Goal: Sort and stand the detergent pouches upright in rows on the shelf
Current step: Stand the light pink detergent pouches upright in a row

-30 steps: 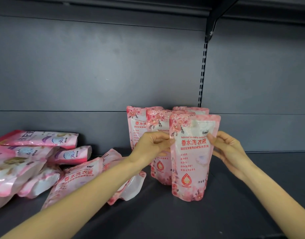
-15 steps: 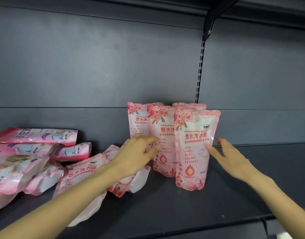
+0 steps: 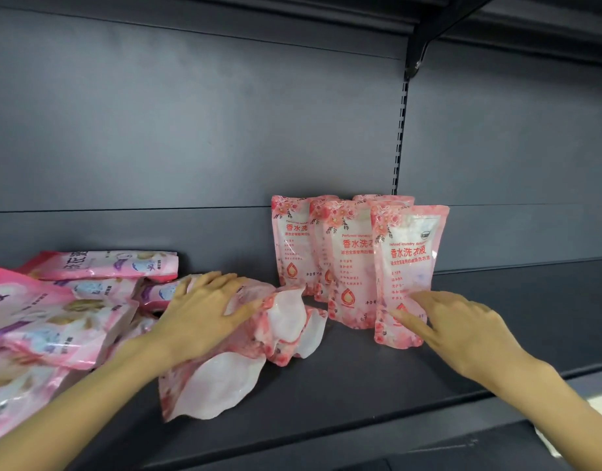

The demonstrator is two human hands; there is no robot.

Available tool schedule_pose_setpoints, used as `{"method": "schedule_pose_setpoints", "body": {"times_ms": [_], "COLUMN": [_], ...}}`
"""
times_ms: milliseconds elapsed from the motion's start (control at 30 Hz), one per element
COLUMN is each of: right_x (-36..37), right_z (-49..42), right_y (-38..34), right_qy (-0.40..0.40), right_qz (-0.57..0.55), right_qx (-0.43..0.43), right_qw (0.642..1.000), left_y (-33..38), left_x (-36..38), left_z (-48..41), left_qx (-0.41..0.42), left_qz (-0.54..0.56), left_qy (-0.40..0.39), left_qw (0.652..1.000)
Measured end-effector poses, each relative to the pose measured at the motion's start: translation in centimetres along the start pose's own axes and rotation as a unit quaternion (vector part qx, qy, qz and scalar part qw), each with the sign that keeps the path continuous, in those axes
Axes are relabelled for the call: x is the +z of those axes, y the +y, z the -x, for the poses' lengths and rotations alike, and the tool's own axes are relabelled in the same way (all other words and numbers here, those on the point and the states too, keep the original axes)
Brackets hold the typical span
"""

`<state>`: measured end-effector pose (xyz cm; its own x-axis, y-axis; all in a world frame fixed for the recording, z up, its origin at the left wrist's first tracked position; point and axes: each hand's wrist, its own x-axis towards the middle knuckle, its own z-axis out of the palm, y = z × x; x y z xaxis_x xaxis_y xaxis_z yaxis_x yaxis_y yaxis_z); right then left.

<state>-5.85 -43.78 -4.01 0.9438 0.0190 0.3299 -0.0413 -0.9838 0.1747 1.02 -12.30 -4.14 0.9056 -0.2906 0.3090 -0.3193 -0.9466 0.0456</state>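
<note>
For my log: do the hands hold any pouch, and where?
Nothing is gripped. The left hand rests on a lying pouch; the right hand touches the front standing pouch low down.

Pink flowers and red lettering are printed on the standing pouches [image 3: 408, 266]; the shelf [image 3: 360, 375] is coloured dark grey.

Your left hand [image 3: 204, 311] lies palm down, fingers spread (thumb out); your right hand [image 3: 462, 329] points forward, fingers straight.

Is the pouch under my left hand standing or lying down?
Lying down: the pouch is on its side, white base showing, left hand on top.
</note>
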Motion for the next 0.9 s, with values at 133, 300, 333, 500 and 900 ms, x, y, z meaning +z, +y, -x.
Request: {"method": "schedule_pose_setpoints", "body": {"times_ms": [133, 300, 333, 500, 900], "right_x": [-2.1, -3.6, -3.7, -3.7, -4.2], "right_z": [0.9, 0.5, 0.2, -1.9, -9.4], "right_y": [-3.8, -8.4, -9.2, -12.4, -17.8], "right_qy": [0.009, 0.007, 0.010, 0.026, -0.072], "right_qz": [-0.059, -0.128, -0.138, -0.147, -0.218], "right_qx": [-0.019, -0.067, -0.075, -0.112, -0.239], "right_qw": [0.998, 0.989, 0.987, 0.982, 0.944], "left_y": [-2.1, -4.8, -5.3, -7.1, -9.2], "left_x": [-0.7, -1.8, -2.0, -2.3, -2.5], "left_z": [1.7, 4.1, 4.5, 6.5, 6.9], "left_qx": [-0.023, -0.035, -0.040, -0.047, -0.037], "left_qz": [-0.019, -0.042, -0.048, -0.055, -0.053], "left_qy": [-0.012, -0.032, -0.037, -0.037, -0.003], "left_qw": [0.999, 0.998, 0.997, 0.997, 0.998]}}
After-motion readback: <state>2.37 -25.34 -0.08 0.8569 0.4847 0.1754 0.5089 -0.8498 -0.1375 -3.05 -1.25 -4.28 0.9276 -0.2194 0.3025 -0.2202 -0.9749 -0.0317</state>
